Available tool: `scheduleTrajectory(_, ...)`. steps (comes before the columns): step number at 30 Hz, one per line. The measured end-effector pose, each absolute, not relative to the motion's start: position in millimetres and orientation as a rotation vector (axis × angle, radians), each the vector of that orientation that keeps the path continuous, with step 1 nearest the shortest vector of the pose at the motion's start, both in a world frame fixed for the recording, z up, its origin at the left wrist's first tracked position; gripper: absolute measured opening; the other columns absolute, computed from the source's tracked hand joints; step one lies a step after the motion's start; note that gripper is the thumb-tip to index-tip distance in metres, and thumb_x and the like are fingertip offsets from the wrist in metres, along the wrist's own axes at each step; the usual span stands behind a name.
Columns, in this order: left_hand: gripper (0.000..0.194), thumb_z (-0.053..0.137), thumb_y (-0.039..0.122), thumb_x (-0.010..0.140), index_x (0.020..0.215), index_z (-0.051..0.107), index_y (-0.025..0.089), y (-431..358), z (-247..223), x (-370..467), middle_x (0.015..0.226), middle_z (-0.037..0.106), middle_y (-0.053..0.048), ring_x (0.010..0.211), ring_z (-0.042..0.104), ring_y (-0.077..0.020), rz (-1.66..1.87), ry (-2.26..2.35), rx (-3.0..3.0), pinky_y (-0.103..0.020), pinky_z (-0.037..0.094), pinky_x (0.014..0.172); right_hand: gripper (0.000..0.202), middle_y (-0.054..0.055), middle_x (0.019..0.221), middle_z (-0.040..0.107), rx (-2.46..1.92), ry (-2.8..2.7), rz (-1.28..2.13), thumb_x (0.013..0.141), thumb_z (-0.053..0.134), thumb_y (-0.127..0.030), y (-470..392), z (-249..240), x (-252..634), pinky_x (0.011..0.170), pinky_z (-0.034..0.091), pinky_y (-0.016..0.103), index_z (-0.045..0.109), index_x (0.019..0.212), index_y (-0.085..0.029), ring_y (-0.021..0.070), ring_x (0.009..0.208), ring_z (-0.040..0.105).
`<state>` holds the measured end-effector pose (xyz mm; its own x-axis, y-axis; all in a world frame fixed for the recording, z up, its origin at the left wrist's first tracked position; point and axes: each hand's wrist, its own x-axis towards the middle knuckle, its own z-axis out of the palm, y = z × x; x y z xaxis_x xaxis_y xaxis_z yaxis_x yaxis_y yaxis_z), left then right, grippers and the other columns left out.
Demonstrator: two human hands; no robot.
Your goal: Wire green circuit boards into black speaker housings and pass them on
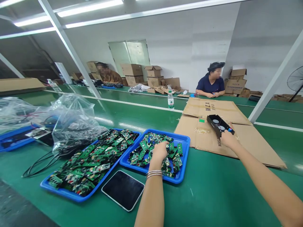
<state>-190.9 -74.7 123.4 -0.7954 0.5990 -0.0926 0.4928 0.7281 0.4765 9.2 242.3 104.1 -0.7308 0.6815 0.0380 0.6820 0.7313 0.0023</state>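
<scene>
My left hand [160, 151] reaches into the right-hand blue tray [187, 148], over small green circuit boards [144, 145]; its fingertips are hidden among them. My right hand [227, 138] grips the near end of a black open housing [214, 121] with round silver parts inside, above a flat cardboard sheet [255, 142]. Something small and blue shows by the right fingers. A second blue tray [78, 198], heaped with similar boards, stands to the left.
A tablet [124, 190] lies before the trays. Plastic bags [73, 119] and black cables [40, 165] are at left. A water bottle [170, 101] stands behind the trays. Two people sit at the far bench, near cardboard boxes [133, 74]. A slanting post [272, 82] rises at right.
</scene>
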Motion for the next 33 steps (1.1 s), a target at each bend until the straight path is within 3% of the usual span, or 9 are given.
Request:
scheduleTrajectory(3,0.025,0.056,0.03,0.081,0.101,0.058,0.015,-72.0,123.1,-192.7,0.106,0.06,-0.006,0.101,0.055,-0.0205,0.761,2.669,0.838,-0.045,0.042,0.088,0.025,0.018,0.093,0.06,-1.023,-2.942,0.086,0.088,0.039,-0.02,227.2,109.1,23.4,0.072,0.042,0.032,0.057,0.099,-0.007,0.0223,0.08,0.059)
scheduleTrajectory(6,0.018,0.056,0.03,0.081,0.086,0.061,0.014,-70.2,133.7,-188.5,0.096,0.064,-0.006,0.095,0.058,-0.019,0.98,2.591,0.845,-0.042,0.042,0.087,0.032,0.009,0.086,0.064,-0.893,-2.966,0.201,0.088,0.028,-0.012,225.7,118.0,53.1,0.062,0.043,0.026,0.054,0.105,-0.013,0.0165,0.068,0.06)
scheduleTrajectory(9,0.015,0.054,0.03,0.079,0.08,0.06,0.017,-66.8,156.3,-172.2,0.089,0.065,-0.005,0.091,0.059,-0.0186,1.302,2.402,0.924,-0.033,0.041,0.086,0.047,0.007,0.103,0.062,-0.794,-2.944,0.21,0.076,0.026,0.001,233.0,125.1,87.0,0.072,0.043,0.025,0.055,0.108,-0.016,0.0169,0.09,0.059)
scheduleTrajectory(11,0.019,0.05,0.036,0.079,0.082,0.058,0.018,-63.2,173.3,-155.0,0.08,0.064,-0.003,0.081,0.06,-0.0168,1.504,2.189,0.973,-0.029,0.044,0.076,0.051,0.005,0.111,0.06,-0.714,-2.949,0.181,0.07,0.032,0.004,236.1,125.0,102.8,0.081,0.041,0.027,0.058,0.108,-0.019,0.019,0.104,0.053)
scheduleTrajectory(15,0.029,0.053,0.046,0.074,0.079,0.049,0.018,-57.0,197.6,-118.4,0.062,0.055,0.002,0.061,0.058,-0.0126,1.729,1.734,0.955,-0.024,0.045,0.057,0.038,0.007,0.101,0.062,-0.591,-2.967,0.068,0.069,0.05,-0.003,231.7,119.2,110.4,0.082,0.041,0.035,0.064,0.099,-0.02,0.0255,0.096,0.053)
scheduleTrajectory(20,0.034,0.064,0.045,0.067,0.073,0.045,0.018,-54.5,208.3,-89.1,0.059,0.05,0.005,0.054,0.054,-0.008,1.756,1.369,0.906,-0.018,0.039,0.047,0.015,0.011,0.104,0.056,-0.522,-2.923,-0.073,0.071,0.057,-0.007,203.7,126.7,111.2,0.081,0.038,0.038,0.067,0.076,-0.018,0.0267,0.096,0.049)
scheduleTrajectory(24,0.033,0.062,0.044,0.071,0.072,0.04,0.019,-52.8,211.3,-74.6,0.058,0.053,0.005,0.046,0.049,-0.0049,1.711,1.193,0.871,-0.015,0.032,0.04,0.004,0.006,0.08,0.058,-0.497,-2.979,-0.132,0.072,0.065,-0.014,151.2,133.7,125.7,0.072,0.037,0.036,0.065,0.07,-0.018,0.0229,0.079,0.052)
scheduleTrajectory(33,0.029,0.057,0.038,0.079,0.071,0.038,0.019,-47.1,209.1,-50.2,0.065,0.066,-0.001,0.038,0.043,-0.0019,1.527,0.942,0.857,-0.013,0.028,0.037,0.007,0.003,0.073,0.061,-0.522,-2.876,0.062,0.064,0.069,-0.016,33.0,114.4,148.9,0.065,0.038,0.03,0.063,0.063,-0.019,0.0189,0.069,0.054)
